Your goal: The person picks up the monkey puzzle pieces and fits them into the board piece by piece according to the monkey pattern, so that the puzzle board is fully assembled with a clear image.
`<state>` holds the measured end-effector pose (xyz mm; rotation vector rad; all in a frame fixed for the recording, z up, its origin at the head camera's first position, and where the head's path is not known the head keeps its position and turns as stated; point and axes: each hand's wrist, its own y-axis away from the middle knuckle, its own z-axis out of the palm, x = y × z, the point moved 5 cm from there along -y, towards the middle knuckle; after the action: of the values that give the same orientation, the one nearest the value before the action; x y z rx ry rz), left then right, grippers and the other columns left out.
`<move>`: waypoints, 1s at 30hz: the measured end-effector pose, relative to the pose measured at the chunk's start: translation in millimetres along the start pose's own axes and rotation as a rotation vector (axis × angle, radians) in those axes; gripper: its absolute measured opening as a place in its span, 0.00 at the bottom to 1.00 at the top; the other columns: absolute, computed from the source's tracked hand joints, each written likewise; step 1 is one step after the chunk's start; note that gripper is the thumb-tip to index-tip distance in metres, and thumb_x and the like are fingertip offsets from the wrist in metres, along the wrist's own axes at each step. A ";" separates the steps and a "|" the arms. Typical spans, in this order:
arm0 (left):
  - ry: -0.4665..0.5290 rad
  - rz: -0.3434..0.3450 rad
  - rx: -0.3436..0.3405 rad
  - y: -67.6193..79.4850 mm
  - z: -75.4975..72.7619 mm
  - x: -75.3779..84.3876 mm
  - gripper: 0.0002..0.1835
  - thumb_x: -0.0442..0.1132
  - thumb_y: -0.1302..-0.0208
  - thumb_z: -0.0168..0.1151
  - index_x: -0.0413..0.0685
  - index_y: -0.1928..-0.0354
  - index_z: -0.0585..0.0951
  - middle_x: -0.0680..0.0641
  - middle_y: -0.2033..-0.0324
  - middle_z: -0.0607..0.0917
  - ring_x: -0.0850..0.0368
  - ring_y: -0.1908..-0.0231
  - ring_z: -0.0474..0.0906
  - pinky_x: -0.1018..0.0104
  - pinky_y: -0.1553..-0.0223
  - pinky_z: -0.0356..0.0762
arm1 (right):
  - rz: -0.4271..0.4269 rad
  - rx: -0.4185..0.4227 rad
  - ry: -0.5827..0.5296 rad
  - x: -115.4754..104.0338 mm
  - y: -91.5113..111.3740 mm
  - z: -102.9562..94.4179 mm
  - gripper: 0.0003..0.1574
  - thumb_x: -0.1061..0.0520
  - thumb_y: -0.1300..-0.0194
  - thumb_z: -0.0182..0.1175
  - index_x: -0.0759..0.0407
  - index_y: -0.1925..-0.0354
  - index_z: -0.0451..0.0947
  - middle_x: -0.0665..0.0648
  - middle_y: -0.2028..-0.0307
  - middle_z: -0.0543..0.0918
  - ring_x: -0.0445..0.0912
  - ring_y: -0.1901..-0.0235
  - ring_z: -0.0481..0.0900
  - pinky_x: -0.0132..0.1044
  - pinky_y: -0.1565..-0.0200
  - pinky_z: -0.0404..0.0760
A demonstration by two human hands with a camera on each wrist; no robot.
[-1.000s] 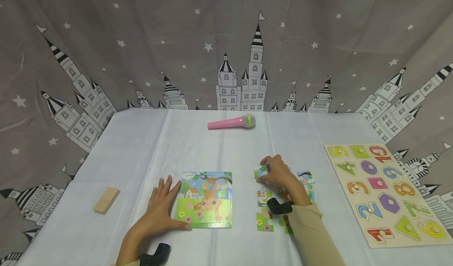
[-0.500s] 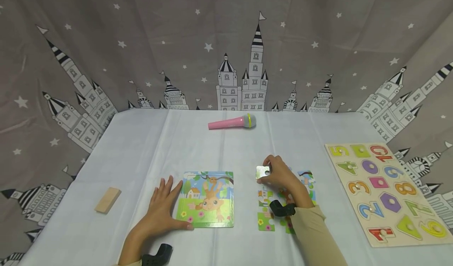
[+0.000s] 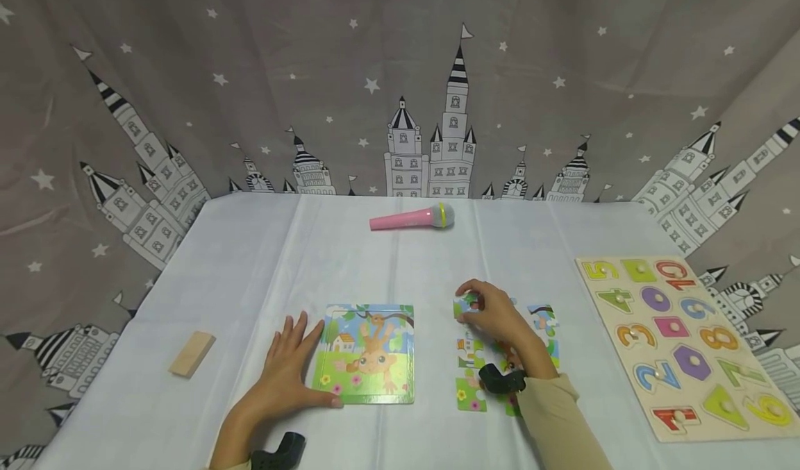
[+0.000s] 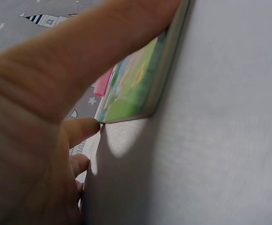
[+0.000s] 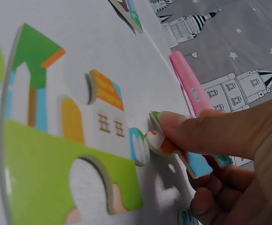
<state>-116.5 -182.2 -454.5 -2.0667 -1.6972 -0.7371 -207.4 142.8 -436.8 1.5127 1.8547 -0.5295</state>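
Plainly, the right hand (image 3: 500,321) grasps a jigsaw piece (image 3: 461,307) between thumb and curled fingers, at about two o'clock from the wooden puzzle tray (image 3: 365,354). Seen by the right wrist camera, this piece is tilted (whether an edge touches the cloth, I cannot tell). The tray, printed with a monkey hanging upside down, lies flat on the white tablecloth (image 3: 250,255). At its nine o'clock the left hand (image 3: 282,369) is spread and unclenched, the thumb touching the tray near seven o'clock and the index fingertip near ten.

Just beside the right hand, at seven o'clock from it, lies the house piece (image 3: 467,353); farther out in that direction is the flower piece (image 3: 471,395). The branch piece (image 3: 544,319) sits at three o'clock from the same hand, and more pieces are partly hidden behind the wrist.

From the tray, a pink toy microphone (image 3: 406,219) lies toward one o'clock, a plain wooden block (image 3: 192,354) well apart at nine, and a knobbed number-and-shape board (image 3: 671,328) well apart at three. A grey backdrop (image 3: 281,26), patterned with castles and stars, hangs at twelve.
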 end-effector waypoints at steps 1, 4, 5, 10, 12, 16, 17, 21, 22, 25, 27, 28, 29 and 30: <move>0.001 0.000 -0.002 0.1 0.1 -0.1 0.67 0.66 0.79 0.73 0.43 0.32 0.57 0.33 0.31 0.43 0.34 0.31 0.30 0.38 0.34 0.29 | -0.003 0.001 -0.001 -0.2 0.8 0.4 0.19 0.58 0.49 0.67 0.50 0.57 0.76 0.54 0.69 0.74 0.43 0.73 0.67 0.33 0.70 0.67; -0.004 -0.007 -0.004 0.0 0.4 -0.8 0.67 0.67 0.79 0.73 0.44 0.32 0.57 0.34 0.31 0.43 0.35 0.31 0.30 0.38 0.34 0.30 | 0.002 0.011 0.008 -1.0 3.3 1.1 0.13 0.57 0.47 0.65 0.50 0.60 0.79 0.52 0.68 0.77 0.43 0.72 0.69 0.34 0.68 0.69; -0.006 -0.009 -0.004 -0.1 0.6 -1.0 0.67 0.67 0.80 0.73 0.44 0.32 0.57 0.34 0.31 0.43 0.35 0.31 0.30 0.39 0.34 0.30 | 0.004 0.014 0.014 -1.4 4.1 1.2 0.12 0.57 0.47 0.65 0.50 0.61 0.79 0.52 0.67 0.78 0.43 0.70 0.70 0.34 0.66 0.71; -0.013 -0.016 -0.003 -0.4 0.8 -1.5 0.67 0.67 0.80 0.73 0.44 0.32 0.57 0.34 0.31 0.43 0.35 0.31 0.30 0.38 0.34 0.30 | 0.005 0.032 0.044 -1.1 6.5 2.9 0.09 0.57 0.46 0.64 0.49 0.63 0.80 0.51 0.63 0.80 0.43 0.66 0.73 0.37 0.61 0.74; -0.010 -0.015 -0.002 -0.3 0.9 -1.4 0.68 0.67 0.80 0.73 0.44 0.32 0.57 0.34 0.31 0.43 0.35 0.31 0.30 0.38 0.34 0.30 | -0.001 0.040 0.050 -1.3 6.6 3.9 0.09 0.56 0.46 0.64 0.48 0.63 0.80 0.50 0.65 0.80 0.42 0.67 0.73 0.37 0.62 0.73; -0.006 -0.017 -0.003 -0.5 1.3 -1.4 0.68 0.67 0.80 0.72 0.45 0.32 0.57 0.34 0.31 0.43 0.35 0.31 0.30 0.38 0.34 0.30 | -0.014 0.054 0.031 -3.5 6.7 5.8 0.09 0.55 0.48 0.65 0.48 0.64 0.81 0.50 0.69 0.78 0.42 0.72 0.70 0.33 0.67 0.70; -0.007 -0.019 -0.004 -0.4 1.4 -1.5 0.68 0.67 0.80 0.72 0.45 0.32 0.56 0.34 0.31 0.43 0.35 0.31 0.30 0.38 0.34 0.29 | -0.021 0.052 0.014 -4.5 6.6 6.6 0.09 0.56 0.47 0.65 0.49 0.64 0.81 0.50 0.70 0.78 0.42 0.73 0.69 0.33 0.68 0.69; -0.011 -0.020 -0.003 0.0 1.1 -1.4 0.67 0.67 0.80 0.73 0.45 0.32 0.56 0.34 0.31 0.43 0.35 0.31 0.30 0.38 0.34 0.30 | -0.041 0.024 -0.055 -11.0 5.8 11.0 0.10 0.58 0.46 0.64 0.51 0.62 0.80 0.51 0.71 0.76 0.42 0.75 0.66 0.31 0.71 0.68; -0.012 -0.019 -0.002 0.0 0.8 -1.2 0.67 0.67 0.80 0.73 0.45 0.32 0.57 0.34 0.31 0.43 0.35 0.31 0.30 0.38 0.34 0.30 | -0.044 0.016 -0.067 -13.0 5.4 12.2 0.10 0.58 0.46 0.63 0.51 0.62 0.80 0.52 0.71 0.76 0.42 0.75 0.66 0.31 0.72 0.68; -0.009 -0.017 -0.002 -0.1 0.4 -0.6 0.67 0.67 0.80 0.73 0.45 0.32 0.57 0.33 0.31 0.43 0.35 0.31 0.30 0.38 0.34 0.29 | -0.042 -0.006 -0.104 -18.5 3.5 15.6 0.11 0.58 0.45 0.63 0.51 0.60 0.79 0.52 0.69 0.77 0.42 0.75 0.66 0.31 0.72 0.68; -0.007 -0.017 -0.003 -0.3 0.1 -0.1 0.67 0.67 0.80 0.73 0.45 0.32 0.57 0.34 0.31 0.43 0.36 0.31 0.29 0.39 0.34 0.29 | -0.045 -0.010 -0.119 -23.2 1.9 18.7 0.12 0.59 0.45 0.63 0.51 0.60 0.78 0.53 0.70 0.76 0.42 0.76 0.65 0.30 0.74 0.68; -0.007 -0.018 -0.003 -0.3 0.1 0.0 0.67 0.66 0.80 0.73 0.45 0.32 0.57 0.34 0.31 0.43 0.36 0.31 0.29 0.39 0.34 0.29 | -0.047 -0.015 -0.126 -26.1 1.1 20.7 0.13 0.59 0.45 0.63 0.51 0.59 0.78 0.53 0.70 0.76 0.42 0.76 0.66 0.30 0.74 0.68; -0.008 -0.020 -0.003 -0.2 0.1 0.0 0.67 0.66 0.80 0.73 0.45 0.32 0.57 0.34 0.31 0.43 0.36 0.31 0.29 0.39 0.34 0.29 | -0.050 -0.020 -0.131 -28.9 0.1 23.2 0.13 0.59 0.46 0.63 0.51 0.59 0.78 0.53 0.70 0.76 0.42 0.76 0.66 0.30 0.74 0.68; -0.007 -0.020 -0.003 0.0 0.0 0.0 0.67 0.66 0.80 0.73 0.45 0.32 0.57 0.34 0.31 0.43 0.36 0.31 0.29 0.39 0.34 0.29 | -0.055 -0.024 -0.134 -31.8 -0.9 26.0 0.13 0.59 0.46 0.63 0.51 0.59 0.78 0.53 0.71 0.76 0.42 0.77 0.66 0.29 0.75 0.67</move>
<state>-116.5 -182.3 -454.5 -2.0592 -1.7241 -0.7400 -198.9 102.9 -431.9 1.3795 1.7968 -0.6177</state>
